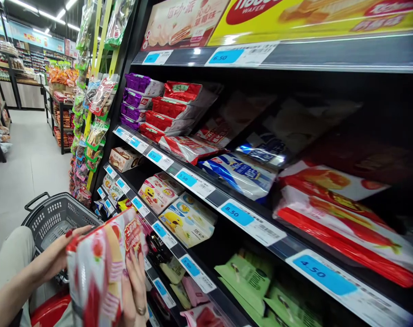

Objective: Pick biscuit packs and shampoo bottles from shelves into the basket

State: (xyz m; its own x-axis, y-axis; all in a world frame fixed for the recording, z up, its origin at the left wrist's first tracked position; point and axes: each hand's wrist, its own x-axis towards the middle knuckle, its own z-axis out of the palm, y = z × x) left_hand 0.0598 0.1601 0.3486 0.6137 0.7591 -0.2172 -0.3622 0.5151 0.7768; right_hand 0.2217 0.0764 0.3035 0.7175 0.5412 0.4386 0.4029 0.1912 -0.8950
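Left fingers (77, 230): bent in over the far edge of the pack (106, 268), red nails showing; the left hand (55, 252) has hold of it, its thumb out of my sight.
Right fingers (135, 268): close together, barely bent, gripping the pack's right side; the right hand (133, 295) wears a ring.
Pack: red and white, tilted, blurred, held up between both hands, nearer than the basket (53, 209) and hiding part of it.
Basket: grey, with slotted walls and a raised handle (36, 200).
Knee (17, 254): in pale cloth, just left of the basket.
Shelf (277, 245): rising to the basket's right, blue price tags along its edges.
Stock: purple packs (137, 85), red packs (175, 106), a blue pack (242, 172) and green bags (245, 274), all right of the basket.
Hanging bags (99, 134): beyond the basket, beside the shelf.
Floor (32, 163): pale, stretching away past the basket.
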